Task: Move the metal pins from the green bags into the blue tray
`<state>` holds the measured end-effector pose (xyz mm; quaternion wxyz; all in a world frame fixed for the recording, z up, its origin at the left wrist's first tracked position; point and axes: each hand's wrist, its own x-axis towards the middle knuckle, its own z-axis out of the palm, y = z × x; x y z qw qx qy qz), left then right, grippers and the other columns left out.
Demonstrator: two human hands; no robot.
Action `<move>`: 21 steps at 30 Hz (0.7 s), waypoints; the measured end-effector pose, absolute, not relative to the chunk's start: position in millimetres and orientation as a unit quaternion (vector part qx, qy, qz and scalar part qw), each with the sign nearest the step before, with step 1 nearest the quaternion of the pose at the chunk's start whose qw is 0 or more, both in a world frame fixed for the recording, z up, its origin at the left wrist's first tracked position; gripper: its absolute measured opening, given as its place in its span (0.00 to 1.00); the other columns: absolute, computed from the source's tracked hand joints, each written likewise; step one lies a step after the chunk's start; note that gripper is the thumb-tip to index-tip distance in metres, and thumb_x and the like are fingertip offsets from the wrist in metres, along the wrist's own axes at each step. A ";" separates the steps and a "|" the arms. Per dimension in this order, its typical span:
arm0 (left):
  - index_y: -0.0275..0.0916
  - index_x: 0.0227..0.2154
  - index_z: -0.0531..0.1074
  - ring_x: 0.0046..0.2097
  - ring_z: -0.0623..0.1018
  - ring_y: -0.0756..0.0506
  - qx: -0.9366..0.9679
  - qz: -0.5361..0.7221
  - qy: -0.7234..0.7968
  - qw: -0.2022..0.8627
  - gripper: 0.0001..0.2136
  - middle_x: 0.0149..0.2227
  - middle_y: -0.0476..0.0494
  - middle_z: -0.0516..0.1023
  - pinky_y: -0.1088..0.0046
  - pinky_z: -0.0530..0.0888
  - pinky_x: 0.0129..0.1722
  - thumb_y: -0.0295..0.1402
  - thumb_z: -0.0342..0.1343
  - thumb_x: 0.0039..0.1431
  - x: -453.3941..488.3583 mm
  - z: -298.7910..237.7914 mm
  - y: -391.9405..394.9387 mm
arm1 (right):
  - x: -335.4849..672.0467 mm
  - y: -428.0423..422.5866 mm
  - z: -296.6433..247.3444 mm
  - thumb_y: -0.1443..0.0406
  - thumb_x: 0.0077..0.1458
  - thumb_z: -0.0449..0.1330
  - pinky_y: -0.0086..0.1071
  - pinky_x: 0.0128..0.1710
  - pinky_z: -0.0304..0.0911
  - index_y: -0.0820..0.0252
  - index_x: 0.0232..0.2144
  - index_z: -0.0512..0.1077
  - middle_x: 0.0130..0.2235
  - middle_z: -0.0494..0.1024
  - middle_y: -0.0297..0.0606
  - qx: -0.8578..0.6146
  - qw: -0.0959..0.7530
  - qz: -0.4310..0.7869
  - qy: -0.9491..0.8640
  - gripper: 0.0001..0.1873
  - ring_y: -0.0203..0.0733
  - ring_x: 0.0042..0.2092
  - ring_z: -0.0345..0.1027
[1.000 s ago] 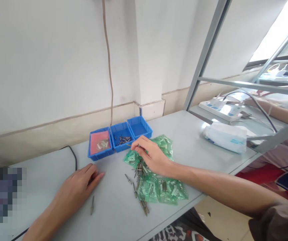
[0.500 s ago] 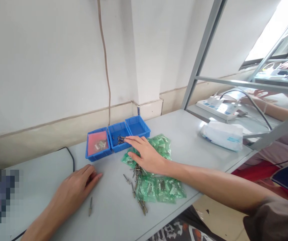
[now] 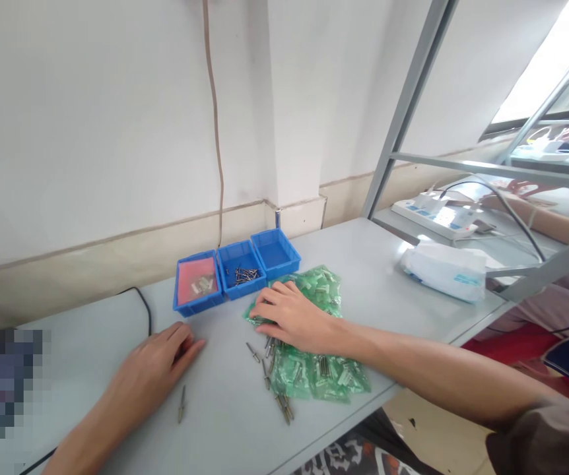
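My left hand (image 3: 158,359) rests on the grey table (image 3: 225,429), fingers loosely curled and thumb stretched apart, with nothing visible in it. Just in front of it lies a single pop rivet (image 3: 182,404). My right hand (image 3: 297,318) is over the green plastic packets (image 3: 321,287), its bent fingers apart and touching the near-left part of the pile. Its palm and fingertips partly hide loose metal rivets (image 3: 284,409) spilling from beside the packets. Behind the hand, the middle blue tray (image 3: 232,254) holds a small heap of rivets.
Another blue tray (image 3: 198,305) at left holds a pink sheet and a small clear bag. A third blue tray (image 3: 274,247) adjoins at right. A white soft pack (image 3: 445,270), metal frame (image 3: 408,112) and power strip (image 3: 428,218) stand right. A co-worker's arm (image 3: 546,214) is beyond.
My right hand has drawn back from the rim of the middle tray onto the packets, its fingers bending down. More rivets show in that tray. My left hand keeps its place; the view shifts slightly.
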<state>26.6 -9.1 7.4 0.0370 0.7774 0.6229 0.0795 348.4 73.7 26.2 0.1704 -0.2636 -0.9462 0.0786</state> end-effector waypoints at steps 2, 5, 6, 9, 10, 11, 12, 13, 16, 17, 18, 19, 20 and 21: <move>0.43 0.31 0.65 0.31 0.75 0.46 0.778 0.080 0.622 0.034 0.20 0.31 0.50 0.74 0.70 0.63 0.31 0.51 0.43 0.74 26.8 7.4 -8.8 | 348.9 74.5 25.6 0.58 0.73 0.58 0.42 0.49 0.55 0.57 0.51 0.76 0.50 0.77 0.41 -0.260 0.178 0.076 -0.946 0.13 0.48 0.50 0.64; 0.43 0.31 0.65 0.30 0.75 0.46 0.783 0.088 0.615 0.028 0.20 0.30 0.50 0.74 0.70 0.63 0.32 0.50 0.44 0.74 27.6 7.6 -7.8 | 348.7 74.5 24.5 0.55 0.73 0.58 0.41 0.49 0.55 0.58 0.52 0.75 0.52 0.76 0.42 -0.221 0.179 0.068 -0.956 0.15 0.47 0.50 0.63; 0.43 0.31 0.65 0.30 0.75 0.46 0.784 0.091 0.613 0.027 0.20 0.30 0.50 0.74 0.70 0.63 0.32 0.50 0.43 0.74 28.0 7.9 -7.6 | 348.3 74.1 24.1 0.54 0.72 0.59 0.41 0.49 0.55 0.57 0.53 0.75 0.52 0.76 0.42 -0.199 0.175 0.066 -0.962 0.17 0.47 0.50 0.63; 0.43 0.31 0.65 0.30 0.74 0.46 0.783 0.089 0.616 0.028 0.20 0.30 0.50 0.74 0.70 0.63 0.31 0.50 0.44 0.74 29.0 8.9 -7.6 | 346.8 72.0 23.1 0.53 0.72 0.58 0.40 0.48 0.54 0.57 0.51 0.76 0.49 0.77 0.40 -0.148 0.156 0.062 -0.975 0.17 0.46 0.49 0.63; 0.43 0.31 0.65 0.30 0.75 0.46 0.781 0.086 0.618 0.029 0.19 0.30 0.50 0.74 0.70 0.63 0.31 0.50 0.44 0.74 29.2 9.3 -7.8 | 346.4 71.5 23.0 0.54 0.73 0.58 0.40 0.47 0.54 0.57 0.51 0.76 0.47 0.77 0.40 -0.144 0.152 0.061 -0.976 0.16 0.46 0.48 0.63; 0.43 0.31 0.65 0.30 0.75 0.46 0.780 0.084 0.619 0.029 0.19 0.30 0.50 0.74 0.70 0.63 0.31 0.50 0.44 0.74 29.2 9.5 -7.9 | 346.2 71.1 23.0 0.55 0.74 0.57 0.39 0.47 0.54 0.57 0.50 0.76 0.46 0.77 0.40 -0.144 0.148 0.059 -0.977 0.15 0.46 0.47 0.64; 0.43 0.31 0.65 0.30 0.75 0.46 0.780 0.083 0.620 0.030 0.19 0.30 0.50 0.74 0.70 0.63 0.31 0.50 0.45 0.74 29.1 9.5 -8.0 | 346.1 71.0 23.2 0.56 0.74 0.56 0.39 0.46 0.53 0.57 0.50 0.76 0.45 0.77 0.40 -0.145 0.146 0.056 -0.977 0.14 0.46 0.46 0.64; 0.43 0.31 0.65 0.30 0.75 0.46 0.780 0.083 0.620 0.031 0.19 0.30 0.50 0.74 0.70 0.63 0.31 0.49 0.45 0.74 29.0 9.4 -8.0 | 346.2 71.0 23.6 0.57 0.75 0.55 0.39 0.46 0.53 0.58 0.49 0.76 0.45 0.77 0.40 -0.146 0.145 0.054 -0.977 0.14 0.46 0.46 0.64; 0.43 0.31 0.66 0.30 0.75 0.46 0.779 0.089 0.620 0.036 0.18 0.30 0.50 0.74 0.70 0.63 0.31 0.49 0.46 0.74 28.6 8.5 -7.6 | 346.7 71.1 25.1 0.57 0.75 0.54 0.39 0.46 0.53 0.58 0.46 0.77 0.43 0.78 0.40 -0.146 0.154 0.058 -0.975 0.15 0.45 0.45 0.64; 0.43 0.31 0.66 0.30 0.75 0.46 0.779 0.091 0.620 0.037 0.18 0.31 0.50 0.75 0.70 0.63 0.32 0.49 0.46 0.74 28.6 8.2 -7.4 | 346.8 70.9 25.5 0.55 0.75 0.55 0.38 0.46 0.53 0.58 0.46 0.77 0.43 0.78 0.39 -0.142 0.160 0.068 -0.974 0.16 0.45 0.44 0.64; 0.43 0.31 0.66 0.30 0.75 0.46 0.778 0.092 0.620 0.038 0.18 0.30 0.51 0.74 0.70 0.63 0.32 0.50 0.46 0.74 28.7 8.1 -7.4 | 346.9 70.3 26.0 0.52 0.73 0.56 0.38 0.46 0.53 0.58 0.47 0.77 0.43 0.78 0.39 -0.134 0.166 0.080 -0.974 0.17 0.44 0.44 0.64; 0.43 0.31 0.66 0.30 0.75 0.46 0.778 0.092 0.621 0.039 0.19 0.30 0.51 0.74 0.70 0.63 0.32 0.50 0.46 0.74 28.8 8.0 -7.4 | 346.8 69.6 26.3 0.50 0.71 0.58 0.38 0.47 0.54 0.58 0.48 0.77 0.43 0.78 0.39 -0.124 0.169 0.094 -0.973 0.19 0.44 0.44 0.64; 0.43 0.31 0.66 0.30 0.75 0.46 0.778 0.092 0.621 0.039 0.19 0.30 0.51 0.74 0.70 0.63 0.31 0.50 0.46 0.74 28.9 8.1 -7.6 | 346.7 68.6 26.6 0.48 0.69 0.60 0.38 0.47 0.54 0.58 0.48 0.76 0.43 0.78 0.38 -0.112 0.170 0.106 -0.973 0.21 0.44 0.44 0.64; 0.43 0.31 0.66 0.30 0.75 0.46 0.778 0.091 0.621 0.039 0.19 0.30 0.51 0.74 0.70 0.63 0.31 0.50 0.46 0.74 29.0 8.2 -7.8 | 346.5 67.7 26.8 0.47 0.68 0.61 0.38 0.47 0.54 0.58 0.49 0.76 0.44 0.78 0.38 -0.102 0.168 0.116 -0.974 0.22 0.44 0.45 0.65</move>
